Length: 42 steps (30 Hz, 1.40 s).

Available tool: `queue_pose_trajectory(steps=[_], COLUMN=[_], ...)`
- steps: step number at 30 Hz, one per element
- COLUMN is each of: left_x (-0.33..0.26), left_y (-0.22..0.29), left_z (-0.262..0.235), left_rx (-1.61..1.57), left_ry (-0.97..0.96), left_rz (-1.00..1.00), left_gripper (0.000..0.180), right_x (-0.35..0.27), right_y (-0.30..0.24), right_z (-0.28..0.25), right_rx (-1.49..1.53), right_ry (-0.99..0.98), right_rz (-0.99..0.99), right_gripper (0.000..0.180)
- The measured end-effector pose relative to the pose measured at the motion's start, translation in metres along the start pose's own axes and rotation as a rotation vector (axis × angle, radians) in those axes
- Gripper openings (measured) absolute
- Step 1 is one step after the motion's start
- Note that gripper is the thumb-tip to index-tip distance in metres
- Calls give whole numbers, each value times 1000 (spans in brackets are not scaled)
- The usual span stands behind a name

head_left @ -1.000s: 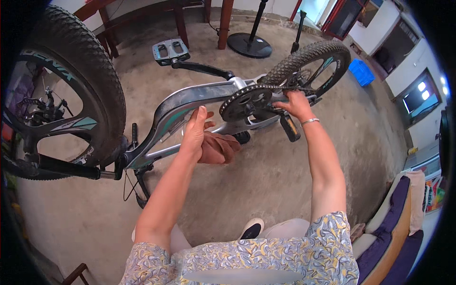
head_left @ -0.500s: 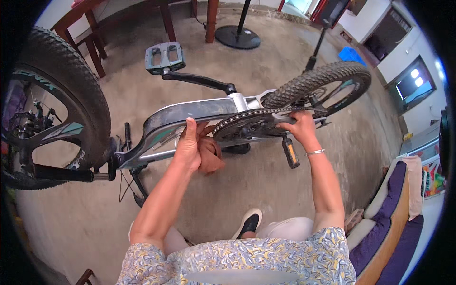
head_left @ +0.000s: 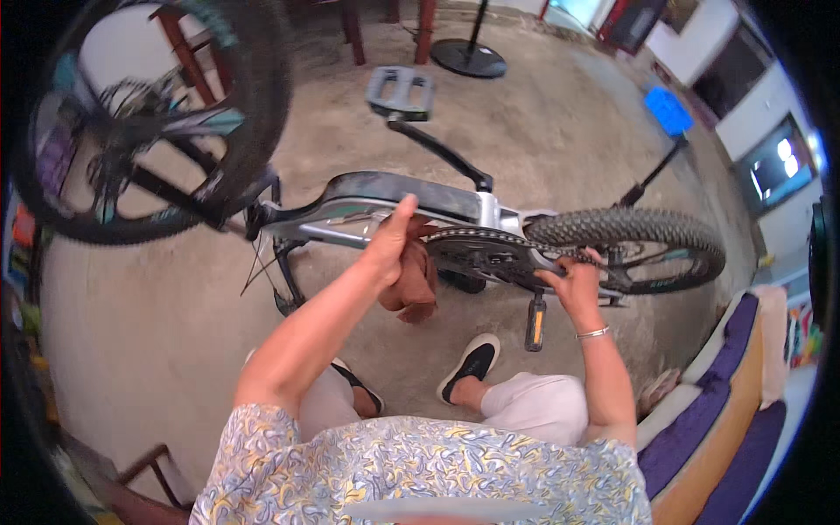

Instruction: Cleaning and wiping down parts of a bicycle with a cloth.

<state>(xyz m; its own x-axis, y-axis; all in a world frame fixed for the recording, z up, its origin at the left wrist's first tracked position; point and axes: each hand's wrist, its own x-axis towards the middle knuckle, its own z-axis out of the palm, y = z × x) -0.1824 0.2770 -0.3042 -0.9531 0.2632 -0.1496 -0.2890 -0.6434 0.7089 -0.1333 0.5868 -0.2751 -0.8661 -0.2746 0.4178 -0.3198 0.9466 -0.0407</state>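
Observation:
A bicycle with a silver and black frame (head_left: 411, 194) lies tilted across in front of me. My left hand (head_left: 393, 246) grips the frame's lower tube, thumb on top and the other fingers hidden behind it. A brown cloth (head_left: 409, 293) hangs under that hand; whether the fingers pinch it too is hidden. My right hand (head_left: 575, 282) is closed around the frame's rear bar beside the chainring (head_left: 481, 254), near the chain. To the right is the knobbly rear wheel (head_left: 626, 229), and the front wheel (head_left: 254, 122) rises at the left.
One pedal (head_left: 401, 91) sticks up on the far side; the other pedal (head_left: 535, 324) points down near my right wrist. A round black stand base (head_left: 468, 58) and a blue basket (head_left: 668, 110) are farther off. A purple-cushioned sofa (head_left: 713, 385) stands at the right.
The frame, rear wheel and both hands sit farther right in view, and the rear wheel lower. The front wheel has swung up and right. Both hands keep their hold.

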Motion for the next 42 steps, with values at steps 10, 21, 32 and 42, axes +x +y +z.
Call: queue_pose_trajectory(steps=[10, 21, 32, 42], left_x=[-14, -14, 0, -4], left_y=[-2, -17, -19, -6], left_z=[-33, -78, -74, -82], left_rx=[363, 769, 937, 967], left_ry=[41, -51, -192, -169], left_rz=[-55, 61, 139, 162], left_gripper=[74, 37, 33, 35], right_x=[-18, 108, 104, 105], right_y=[-60, -87, -108, -118], right_z=[-44, -18, -25, -25], right_rx=[-41, 467, 467, 775], right_ry=[-236, -266, -510, -414], right_rz=[384, 187, 439, 556], right_gripper=[28, 30, 28, 32])
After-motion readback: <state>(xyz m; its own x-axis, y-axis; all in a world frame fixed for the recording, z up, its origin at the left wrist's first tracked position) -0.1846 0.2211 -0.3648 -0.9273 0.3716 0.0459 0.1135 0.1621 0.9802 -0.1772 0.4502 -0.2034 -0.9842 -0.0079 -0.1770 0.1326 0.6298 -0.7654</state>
